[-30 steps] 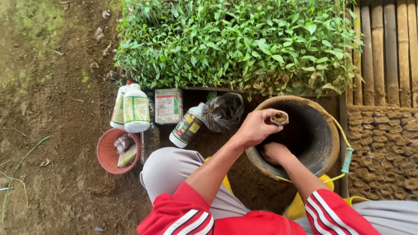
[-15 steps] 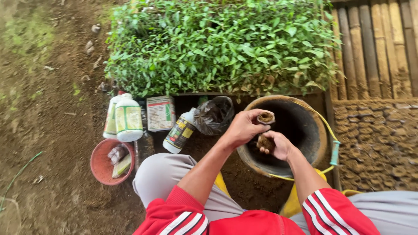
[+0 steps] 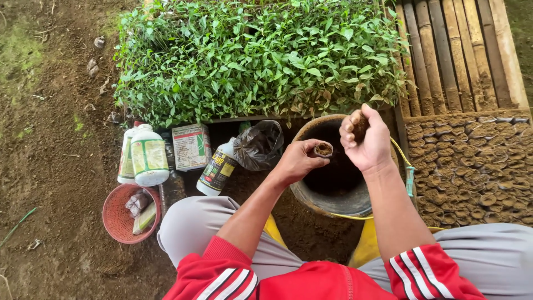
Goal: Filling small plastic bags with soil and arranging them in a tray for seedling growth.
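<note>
Matt crumbly soil in bucket (image 3: pixel 311 194); glossy plastic bottles (image 3: pixel 147 155); rough bamboo slats (image 3: pixel 461 55); crinkled black plastic bag (image 3: pixel 258 145)

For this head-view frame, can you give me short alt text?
Seated on bare soil, a person holds a small soil-filled cup in the left hand and a clump of soil in the right hand, above a dark bucket beside green seedlings.

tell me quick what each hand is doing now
Left hand: closed on a small soil-filled pot.
Right hand: closed on a clump of soil above the bucket.
</note>
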